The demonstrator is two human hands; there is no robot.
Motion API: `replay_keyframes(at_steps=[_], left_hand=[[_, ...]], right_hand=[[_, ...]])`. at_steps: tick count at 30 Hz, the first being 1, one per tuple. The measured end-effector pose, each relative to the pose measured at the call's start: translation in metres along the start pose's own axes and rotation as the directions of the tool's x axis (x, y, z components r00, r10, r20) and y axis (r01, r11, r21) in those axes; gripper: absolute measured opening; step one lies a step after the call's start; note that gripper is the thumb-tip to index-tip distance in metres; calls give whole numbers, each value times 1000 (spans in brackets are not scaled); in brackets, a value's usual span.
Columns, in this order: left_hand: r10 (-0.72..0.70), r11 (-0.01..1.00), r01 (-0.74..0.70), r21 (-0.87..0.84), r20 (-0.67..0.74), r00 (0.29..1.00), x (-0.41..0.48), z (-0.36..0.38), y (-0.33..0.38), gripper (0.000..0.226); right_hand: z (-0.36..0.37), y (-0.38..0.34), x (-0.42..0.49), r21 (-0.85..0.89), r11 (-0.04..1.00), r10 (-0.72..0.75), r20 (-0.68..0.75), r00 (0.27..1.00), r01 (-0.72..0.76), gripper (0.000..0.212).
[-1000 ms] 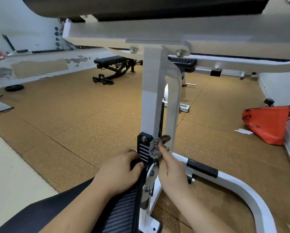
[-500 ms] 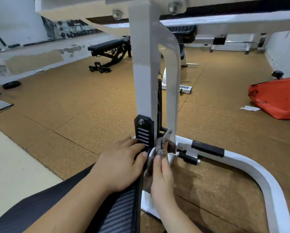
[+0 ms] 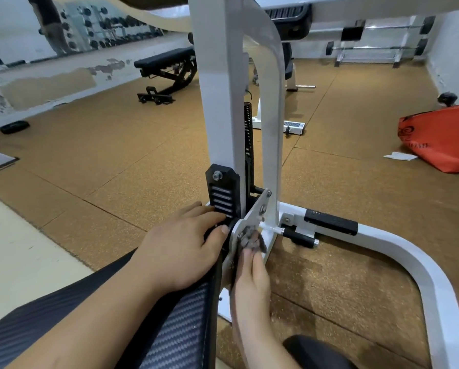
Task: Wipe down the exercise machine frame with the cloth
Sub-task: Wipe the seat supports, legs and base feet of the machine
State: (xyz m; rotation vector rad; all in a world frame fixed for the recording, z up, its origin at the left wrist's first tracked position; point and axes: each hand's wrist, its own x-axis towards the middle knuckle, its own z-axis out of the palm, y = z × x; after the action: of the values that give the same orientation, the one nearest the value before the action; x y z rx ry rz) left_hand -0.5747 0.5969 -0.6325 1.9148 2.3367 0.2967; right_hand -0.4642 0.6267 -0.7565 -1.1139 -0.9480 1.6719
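Bright, even, diffuse indoor light fills the gym, so shadows stay soft. Only a faint darker patch with blurred edges lies on the cork floor [image 3: 316, 275], inside the curved base tube [image 3: 422, 275]. The white upright post [image 3: 217, 102] carries a pale sheen down its face, and the woven-pattern pad [image 3: 177, 336] shows a dull gleam. The far dumbbell rack [image 3: 103, 25] is washed out and out of focus. The wide lens bows straight members toward the edges, most strongly the base tube. The cloth [image 3: 252, 242] and the right hand [image 3: 252, 283] pinching it are slightly smeared, and the corners look soft.
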Motion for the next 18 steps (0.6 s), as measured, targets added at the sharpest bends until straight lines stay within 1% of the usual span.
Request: replay_keyframes(at_steps=[3,5,6,9,10,12,14,15,16,18], left_hand=[[5,1000,-5,10,-24,1000,-1,-1,0,43],[22,1000,-21,13,-55,998,-2,0,0,40],[33,999,-32,10,-74,997,-2,2,-1,39],[25,1000,-27,-11,-112,993,1,6,-5,39],[16,1000,-18,-20,-114,993,2,7,-6,40],[5,1000,-9,-30,-104,995,1,7,-6,39],[7,1000,-9,-22,-89,996,0,5,-5,40],[7,1000,-8,-20,-85,996,0,4,-5,40],[5,1000,-6,-20,-82,997,0,4,-5,39],[1,1000,-3,-21,-75,997,2,3,-5,37]], right_hand=[[6,-20,37,35,998,46,-61,997,-44,35],[8,-24,40,25,999,47,-61,997,-46,36],[7,-20,32,-2,999,37,-49,998,-37,38],[1,-6,-12,-66,997,-27,-26,999,25,56],[-1,-4,-17,-64,997,-37,-16,999,36,53],[-1,-15,1,41,999,-11,-62,998,14,39],[0,-39,37,187,982,28,-164,986,4,36],[2,-52,57,181,983,12,-207,978,27,37],[6,-61,72,99,993,-48,-215,975,71,37],[16,-59,90,-96,983,-171,-140,975,159,38]])
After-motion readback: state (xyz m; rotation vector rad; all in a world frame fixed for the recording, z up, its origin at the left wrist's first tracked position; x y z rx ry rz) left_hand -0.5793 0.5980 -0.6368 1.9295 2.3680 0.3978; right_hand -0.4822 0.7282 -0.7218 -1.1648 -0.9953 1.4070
